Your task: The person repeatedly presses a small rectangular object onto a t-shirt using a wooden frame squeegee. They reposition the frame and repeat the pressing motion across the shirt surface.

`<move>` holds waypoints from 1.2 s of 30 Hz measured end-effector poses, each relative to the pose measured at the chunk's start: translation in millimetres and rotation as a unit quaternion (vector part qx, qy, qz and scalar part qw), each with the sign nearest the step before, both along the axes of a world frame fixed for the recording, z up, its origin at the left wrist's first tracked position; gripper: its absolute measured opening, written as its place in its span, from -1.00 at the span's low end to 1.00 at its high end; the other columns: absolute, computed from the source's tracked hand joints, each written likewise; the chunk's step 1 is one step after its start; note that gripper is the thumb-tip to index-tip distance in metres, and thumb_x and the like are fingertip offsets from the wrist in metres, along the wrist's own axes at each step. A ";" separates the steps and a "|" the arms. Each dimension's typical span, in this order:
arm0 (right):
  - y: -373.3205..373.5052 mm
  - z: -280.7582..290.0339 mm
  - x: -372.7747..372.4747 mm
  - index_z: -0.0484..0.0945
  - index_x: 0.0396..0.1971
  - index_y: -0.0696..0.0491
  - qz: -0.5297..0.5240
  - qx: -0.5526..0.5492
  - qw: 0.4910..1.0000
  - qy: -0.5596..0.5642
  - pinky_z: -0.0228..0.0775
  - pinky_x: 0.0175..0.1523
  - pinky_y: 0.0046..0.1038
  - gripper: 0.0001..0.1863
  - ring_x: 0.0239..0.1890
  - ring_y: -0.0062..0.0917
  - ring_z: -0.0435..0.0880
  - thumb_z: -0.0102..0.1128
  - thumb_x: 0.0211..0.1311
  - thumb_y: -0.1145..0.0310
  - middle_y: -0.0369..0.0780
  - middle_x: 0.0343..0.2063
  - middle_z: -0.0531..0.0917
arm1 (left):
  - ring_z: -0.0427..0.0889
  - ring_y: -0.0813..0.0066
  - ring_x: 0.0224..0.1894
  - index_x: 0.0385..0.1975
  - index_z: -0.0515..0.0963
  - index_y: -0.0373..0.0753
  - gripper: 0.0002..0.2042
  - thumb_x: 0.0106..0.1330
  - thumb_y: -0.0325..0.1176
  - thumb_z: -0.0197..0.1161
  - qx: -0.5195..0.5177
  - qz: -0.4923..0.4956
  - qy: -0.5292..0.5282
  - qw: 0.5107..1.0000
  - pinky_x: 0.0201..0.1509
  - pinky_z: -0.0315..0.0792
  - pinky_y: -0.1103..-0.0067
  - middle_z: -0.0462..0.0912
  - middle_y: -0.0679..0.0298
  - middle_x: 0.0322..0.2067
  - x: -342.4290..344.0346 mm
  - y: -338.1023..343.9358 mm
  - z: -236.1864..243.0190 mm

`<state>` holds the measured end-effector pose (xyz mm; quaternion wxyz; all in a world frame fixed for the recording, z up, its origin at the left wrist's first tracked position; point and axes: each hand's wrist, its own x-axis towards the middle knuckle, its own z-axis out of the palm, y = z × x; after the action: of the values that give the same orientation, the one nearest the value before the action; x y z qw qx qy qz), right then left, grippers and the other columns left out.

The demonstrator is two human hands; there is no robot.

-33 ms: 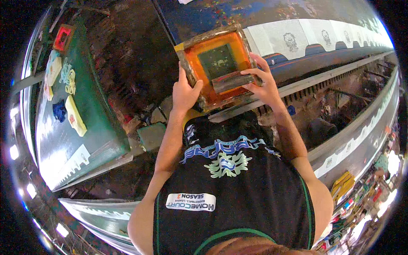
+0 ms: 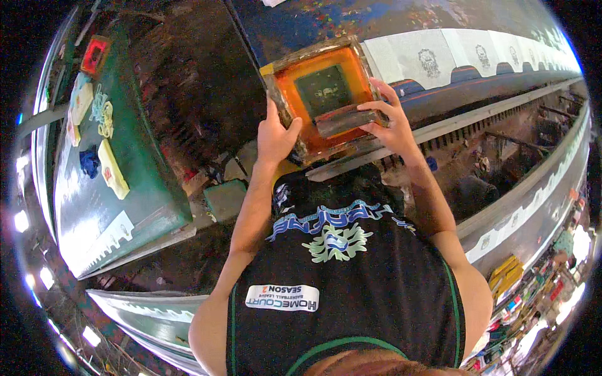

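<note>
A screen printing frame [image 2: 284,113] with a weathered wooden rim and an orange-and-dark mesh sits tilted in front of me, at the near edge of the long table. My left hand [image 2: 276,139] grips its left side, thumb on top of the rim. Inside the frame, along its near side, lies a squeegee [image 2: 348,121] with a wooden handle. The fingers of my right hand [image 2: 394,123] close around the squeegee's right end, while the index finger reaches up along the frame's right rim. The frame's underside is hidden.
White cut fabric pieces [image 2: 429,59] with a printed emblem line the long table [image 2: 301,25], stained with paint, running right. A green table [image 2: 150,188] at left holds a red-meshed frame [image 2: 96,55], yellow cloth [image 2: 113,169] and a dark blue rag [image 2: 89,161]. A metal rail [image 2: 489,119] edges the long table.
</note>
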<state>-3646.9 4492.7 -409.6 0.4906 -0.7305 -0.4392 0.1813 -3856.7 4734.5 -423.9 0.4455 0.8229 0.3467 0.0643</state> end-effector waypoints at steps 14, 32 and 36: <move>-20.7 -18.6 24.1 0.82 0.02 -0.18 0.005 -0.006 1.000 0.010 0.12 0.68 -0.07 -0.42 0.63 -0.09 0.24 0.75 -0.11 0.48 -0.13 0.60 0.34 | 0.88 0.02 -0.01 0.53 0.28 -0.42 -0.15 0.31 -0.20 0.54 0.005 0.047 -0.018 0.999 0.11 0.70 0.29 0.85 -0.09 -0.01 21.5 -30.0 -17.5; 12.5 38.4 6.7 0.73 0.09 0.00 0.186 -0.134 0.935 -0.272 0.61 0.29 -0.19 -0.57 0.16 -0.21 0.72 0.30 0.18 0.53 -0.20 0.05 0.76 | 0.79 -0.31 0.04 0.52 0.20 -0.47 -0.12 0.38 -0.01 0.42 -0.028 0.036 0.084 0.995 0.14 0.65 0.07 0.78 -0.32 -0.03 21.3 -27.8 -4.9; 43.2 31.9 29.5 0.74 0.10 -0.02 0.170 -0.108 0.940 -0.274 0.65 0.21 -0.18 -0.58 0.13 -0.20 0.75 0.26 0.23 0.49 -0.18 0.02 0.78 | 0.79 -0.30 0.05 0.54 0.16 -0.41 -0.13 0.39 -0.05 0.41 0.013 0.026 0.098 0.995 0.15 0.65 0.08 0.80 -0.30 -0.06 23.0 -28.1 -1.0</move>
<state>-3617.4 4535.9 -377.7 0.2313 -0.7149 -0.6522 0.1009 -3833.7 4706.3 -425.0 0.3969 0.8215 0.4094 -0.0003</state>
